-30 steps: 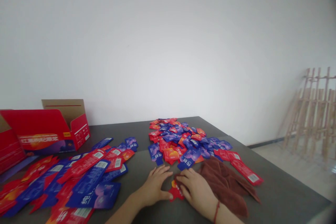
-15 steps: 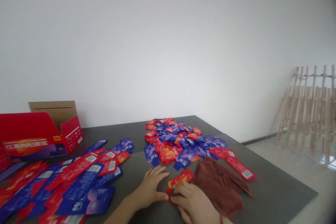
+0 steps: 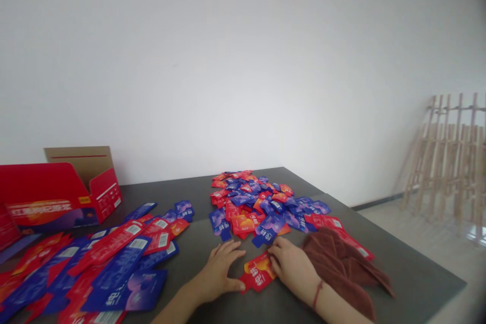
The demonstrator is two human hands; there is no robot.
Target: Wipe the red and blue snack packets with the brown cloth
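Our left hand (image 3: pixel 224 271) is spread, its thumb touching the red sachet (image 3: pixel 259 272) lying flat on the bench (image 3: pixel 412 278). Our right hand (image 3: pixel 294 266) curls at the opposite edge (gripping or not, we cannot tell). It has slid aside, uncovering the printed face, which now seems accessible. The open carton (image 3: pixel 38 179) far left hides its contents.

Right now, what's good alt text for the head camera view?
A left hand and a right hand frame a red sachet on a dark table, with a brown cloth beside the right hand. A mixed pile of red and blue sachets lies beyond them; a second pile lies at left, in front of an open red box.
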